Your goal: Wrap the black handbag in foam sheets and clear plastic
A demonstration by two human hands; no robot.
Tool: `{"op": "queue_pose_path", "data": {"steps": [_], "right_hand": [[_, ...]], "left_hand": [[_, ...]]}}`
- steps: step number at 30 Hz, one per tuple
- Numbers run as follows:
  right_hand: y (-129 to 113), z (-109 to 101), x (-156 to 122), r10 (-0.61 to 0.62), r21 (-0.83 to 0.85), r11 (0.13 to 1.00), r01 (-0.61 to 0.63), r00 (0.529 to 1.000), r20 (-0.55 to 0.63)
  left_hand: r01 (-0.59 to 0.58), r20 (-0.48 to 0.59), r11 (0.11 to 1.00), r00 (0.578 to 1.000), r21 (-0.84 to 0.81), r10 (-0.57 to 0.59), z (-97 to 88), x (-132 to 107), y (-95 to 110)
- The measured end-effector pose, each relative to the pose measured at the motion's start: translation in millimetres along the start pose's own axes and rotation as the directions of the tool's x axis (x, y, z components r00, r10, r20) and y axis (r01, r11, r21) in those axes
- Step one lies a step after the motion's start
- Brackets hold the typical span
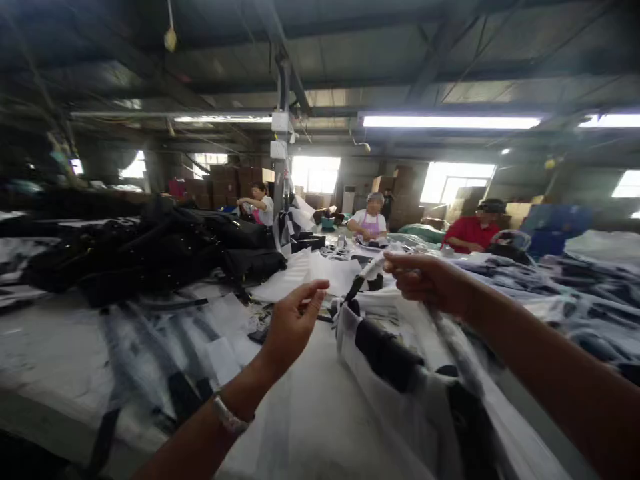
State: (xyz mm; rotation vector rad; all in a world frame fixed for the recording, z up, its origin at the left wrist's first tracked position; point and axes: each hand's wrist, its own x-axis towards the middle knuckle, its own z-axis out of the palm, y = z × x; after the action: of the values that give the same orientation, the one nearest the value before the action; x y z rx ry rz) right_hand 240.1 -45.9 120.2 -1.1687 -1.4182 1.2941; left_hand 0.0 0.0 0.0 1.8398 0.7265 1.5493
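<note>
My right hand (425,283) is closed in a pinch on a bag strap (369,270), wrapped in white at its upper part and black lower down. It holds the strap raised above a black bag (390,353) that is partly covered in white wrapping. The bag lies on the table in front of me, its near end blurred. My left hand (295,320) hovers left of the bag, thumb and fingers bent and slightly apart, with nothing visible between them. Under its fingertips are small, unclear items on the table.
A large heap of black bags (165,247) covers the table's far left. Clear-wrapped dark straps (185,347) lie nearer. White sheets (300,270) are beyond my left hand. Wrapped dark goods (575,300) pile up at right. Three people sit or stand across the table, one in a red top (467,233).
</note>
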Motion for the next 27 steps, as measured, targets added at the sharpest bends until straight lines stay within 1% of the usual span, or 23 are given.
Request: {"op": "queue_pose_path", "data": {"steps": [2,4,7,10,13,15,18,20,21,23,25,27], "right_hand": [[-8,-6,0,-0.004,-0.207,0.978,0.016,0.998,0.058],[-16,-12,1,-0.007,-0.386,0.922,0.044,0.995,0.098],[-22,-19,7,-0.016,-0.6,0.795,0.088,0.992,0.125],[-18,-25,15,-0.096,-0.73,0.662,0.17,0.985,0.142],[-5,-29,22,-0.225,-0.792,0.531,0.302,0.951,0.211],[7,-32,24,-0.299,-0.806,0.471,0.36,0.924,0.238],[24,-38,22,-0.403,-0.826,0.425,0.369,0.895,0.193],[34,-41,16,-0.477,-0.84,0.4,0.366,0.866,0.15],[39,-41,13,-0.515,-0.85,0.383,0.363,0.847,0.13],[49,-39,4,-0.59,-0.88,0.305,0.364,0.798,0.125],[56,-32,-4,-0.648,-0.912,0.164,0.376,0.738,0.188],[60,-22,-10,-0.668,-0.919,0.011,0.394,0.687,0.286]], "left_hand": [[-0.019,0.01,1.0,1.0,0.01,0.019,-8.5,10,2],[-0.018,0.056,1.0,0.998,-0.001,0.018,-14.0,18,5],[0.022,0.2,0.998,0.98,-0.052,-0.011,-13.5,24,11],[0.133,0.362,0.984,0.929,-0.122,-0.08,-4.8,21,17],[0.27,0.475,0.947,0.866,-0.172,-0.16,6.6,17,19],[0.348,0.531,0.915,0.824,-0.204,-0.195,14.0,18,16],[0.457,0.616,0.855,0.754,-0.244,-0.228,23.1,25,7],[0.528,0.656,0.808,0.711,-0.261,-0.253,26.4,29,1],[0.555,0.664,0.786,0.7,-0.272,-0.265,27.0,30,-1],[0.584,0.659,0.752,0.7,-0.306,-0.275,25.7,29,-3],[0.588,0.651,0.729,0.712,-0.35,-0.262,22.0,25,-3],[0.597,0.664,0.709,0.707,-0.376,-0.243,17.9,21,-1]]}}
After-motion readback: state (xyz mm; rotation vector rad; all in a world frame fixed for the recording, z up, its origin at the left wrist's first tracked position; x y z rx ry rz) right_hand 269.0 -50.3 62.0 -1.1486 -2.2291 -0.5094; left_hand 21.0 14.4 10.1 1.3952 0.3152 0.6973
